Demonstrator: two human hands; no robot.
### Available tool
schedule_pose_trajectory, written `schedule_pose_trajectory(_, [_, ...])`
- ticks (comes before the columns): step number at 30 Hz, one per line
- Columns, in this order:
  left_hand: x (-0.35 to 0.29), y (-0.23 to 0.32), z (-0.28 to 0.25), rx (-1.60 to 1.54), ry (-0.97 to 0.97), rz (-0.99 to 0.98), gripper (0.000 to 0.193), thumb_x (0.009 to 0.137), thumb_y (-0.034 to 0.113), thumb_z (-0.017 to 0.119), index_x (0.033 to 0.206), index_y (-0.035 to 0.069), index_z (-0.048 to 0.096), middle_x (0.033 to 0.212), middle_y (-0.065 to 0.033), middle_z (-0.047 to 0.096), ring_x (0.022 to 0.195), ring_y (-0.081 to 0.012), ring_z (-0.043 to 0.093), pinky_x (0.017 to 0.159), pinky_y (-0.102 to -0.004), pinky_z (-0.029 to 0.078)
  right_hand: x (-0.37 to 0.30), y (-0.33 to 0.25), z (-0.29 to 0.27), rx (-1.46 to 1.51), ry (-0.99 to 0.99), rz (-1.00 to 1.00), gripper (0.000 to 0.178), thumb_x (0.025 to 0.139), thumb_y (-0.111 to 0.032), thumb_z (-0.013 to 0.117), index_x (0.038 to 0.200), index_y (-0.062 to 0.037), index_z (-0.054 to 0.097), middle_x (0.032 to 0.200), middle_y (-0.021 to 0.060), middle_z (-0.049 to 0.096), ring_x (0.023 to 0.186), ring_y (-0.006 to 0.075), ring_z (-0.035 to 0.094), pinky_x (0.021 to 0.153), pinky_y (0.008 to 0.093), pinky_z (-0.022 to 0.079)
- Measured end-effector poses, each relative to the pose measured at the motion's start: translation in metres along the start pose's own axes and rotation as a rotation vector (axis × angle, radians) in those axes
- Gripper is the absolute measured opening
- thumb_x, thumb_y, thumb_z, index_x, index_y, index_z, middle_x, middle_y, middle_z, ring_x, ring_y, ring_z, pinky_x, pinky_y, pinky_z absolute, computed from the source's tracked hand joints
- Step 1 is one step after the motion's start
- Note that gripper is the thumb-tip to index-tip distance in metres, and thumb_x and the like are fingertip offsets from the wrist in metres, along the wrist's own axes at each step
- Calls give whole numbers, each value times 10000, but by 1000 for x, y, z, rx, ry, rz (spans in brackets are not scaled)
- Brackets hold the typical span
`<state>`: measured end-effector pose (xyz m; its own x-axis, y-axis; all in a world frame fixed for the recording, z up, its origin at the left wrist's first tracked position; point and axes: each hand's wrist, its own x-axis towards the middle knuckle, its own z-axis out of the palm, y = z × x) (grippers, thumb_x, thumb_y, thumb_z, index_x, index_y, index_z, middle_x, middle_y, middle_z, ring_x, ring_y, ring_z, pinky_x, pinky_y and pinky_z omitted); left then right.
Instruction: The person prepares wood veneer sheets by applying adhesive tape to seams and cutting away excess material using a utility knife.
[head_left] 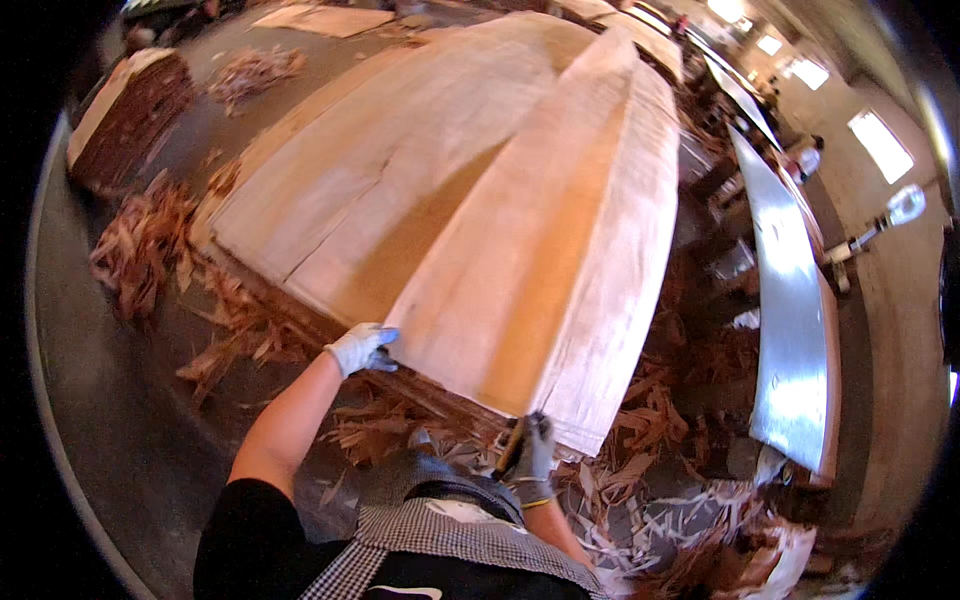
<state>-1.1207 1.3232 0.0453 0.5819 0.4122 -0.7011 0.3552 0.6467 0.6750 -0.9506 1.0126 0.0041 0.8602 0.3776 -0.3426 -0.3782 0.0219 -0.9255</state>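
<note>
A large stack of wood veneer sheets (400,190) spreads out before me, pale with orange-brown patches. On top lies a long veneer sheet (470,280) set at an angle. My left hand (363,350), in a whitish glove with blue-grey fingertips, is closed on this sheet's near left corner. Further right, at the near edge of the stack, is my right hand (533,455) in a grey, dark-fingered glove. Its fingers are curled around something dark with a narrow tan strip, partly hidden, whose kind I cannot make out.
Torn veneer scraps (150,240) lie heaped left of the stack, with more shreds (640,530) at the lower right. A brown stacked bundle (135,115) sits at the far left. Along the right runs a long shiny metal-topped surface (790,330). A person (808,158) is beyond it.
</note>
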Motion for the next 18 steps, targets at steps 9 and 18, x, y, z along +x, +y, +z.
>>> schedule_pose_trajectory(9, [-56,-47,-52,-224,-430,-187,623,865,527,383,1055,-48,531,996,-176,601,859,-304,598,733,-410,497,-46,-195,111,-30,-149,144,247,828,-335,580,778,-110,492,547,36,514,401,144,481,368,248,410])
schedule_pose_trajectory(18, [-50,-67,-131,-771,-222,112,709,788,581,492,1179,-8,445,1131,-176,537,1015,-301,535,843,-444,456,-24,-130,39,-235,5,217,237,829,-325,568,805,-96,511,531,37,500,400,166,478,354,275,398])
